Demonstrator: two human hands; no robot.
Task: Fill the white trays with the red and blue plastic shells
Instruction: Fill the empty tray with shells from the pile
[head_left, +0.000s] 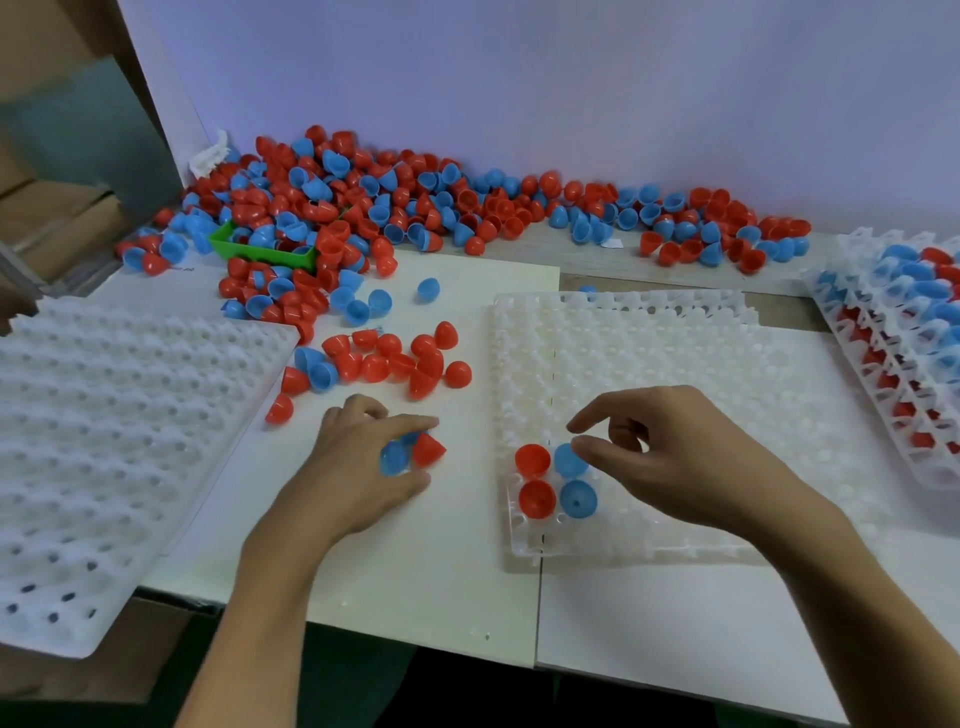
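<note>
My left hand (363, 462) curls round a blue shell (393, 458) and a red shell (429, 450) on the table. My right hand (670, 457) pinches a blue one (567, 460) into the middle tray (649, 374)'s near-left corner, beside three shells already seated there.

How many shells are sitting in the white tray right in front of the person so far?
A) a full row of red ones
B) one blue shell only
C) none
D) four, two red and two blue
D: the middle tray holds two red shells beside two blue shells at its near left corner, with the right hand at the upper blue one; its other pockets look empty.
</note>
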